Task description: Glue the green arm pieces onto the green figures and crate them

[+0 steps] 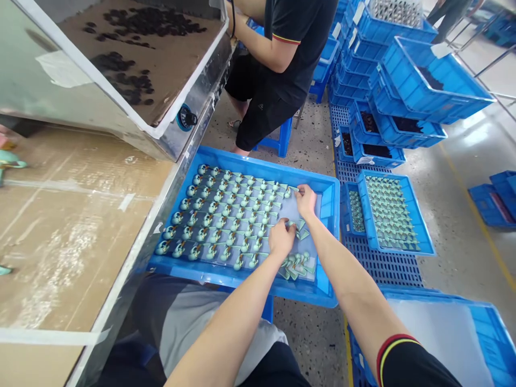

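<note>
A blue plastic crate (242, 156) in front of me holds rows of small mint-green figures (215, 207), each with a rounded head and a thin pointed tail. At the right end of the top row, my right hand (306, 200) has its fingertips closed on the tail of one mint-green figure (288, 191). My left hand (282, 237) is curled beside a few loose figures (301, 230); what its fingers grip, if anything, is hidden. Below it, a heap of loose figures (297, 266) lies in the crate's near right corner.
At left stands a cardboard-covered bench (80, 226) with a white-edged box (169, 115) holding dark round pieces. Another person (278, 59) sits beyond the crate. Stacked blue crates (439, 80) and a crate of green figures (393, 212) stand at right.
</note>
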Demonstrator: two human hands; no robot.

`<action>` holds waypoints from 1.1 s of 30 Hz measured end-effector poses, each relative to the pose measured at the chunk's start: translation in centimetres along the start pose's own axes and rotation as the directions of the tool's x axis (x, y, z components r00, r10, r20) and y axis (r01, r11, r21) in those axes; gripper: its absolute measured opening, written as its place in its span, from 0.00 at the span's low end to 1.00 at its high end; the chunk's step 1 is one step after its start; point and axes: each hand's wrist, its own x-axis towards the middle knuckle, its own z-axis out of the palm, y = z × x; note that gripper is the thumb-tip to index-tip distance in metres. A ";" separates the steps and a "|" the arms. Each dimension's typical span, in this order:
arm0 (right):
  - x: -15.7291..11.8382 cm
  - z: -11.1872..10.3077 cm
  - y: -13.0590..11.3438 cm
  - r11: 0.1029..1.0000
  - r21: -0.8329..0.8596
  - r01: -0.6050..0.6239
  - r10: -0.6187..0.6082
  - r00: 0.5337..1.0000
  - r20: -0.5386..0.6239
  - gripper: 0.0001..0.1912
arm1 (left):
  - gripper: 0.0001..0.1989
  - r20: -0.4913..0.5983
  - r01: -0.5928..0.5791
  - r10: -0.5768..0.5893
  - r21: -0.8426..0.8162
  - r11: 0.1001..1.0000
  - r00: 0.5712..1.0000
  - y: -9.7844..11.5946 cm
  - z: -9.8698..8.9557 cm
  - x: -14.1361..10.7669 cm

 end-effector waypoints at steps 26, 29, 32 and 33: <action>1.0 3.2 1.2 0.922 0.374 -0.100 0.188 0.960 -0.208 0.20 | 0.19 0.071 -0.291 0.284 0.127 0.948 0.956 -1.7 -0.5 3.2; 1.1 3.0 1.3 0.925 0.363 -0.107 0.189 0.962 -0.198 0.20 | 0.19 0.041 -0.355 0.353 0.146 0.923 0.935 -1.9 -1.2 3.5; 1.2 2.6 1.4 0.930 0.354 -0.104 0.178 0.966 -0.185 0.20 | 0.18 0.011 -0.419 0.425 0.194 0.887 0.905 -1.7 -2.2 4.1; 1.2 2.4 1.5 0.931 0.352 -0.101 0.173 0.968 -0.180 0.20 | 0.18 0.002 -0.436 0.446 0.215 0.874 0.895 -1.6 -2.5 4.3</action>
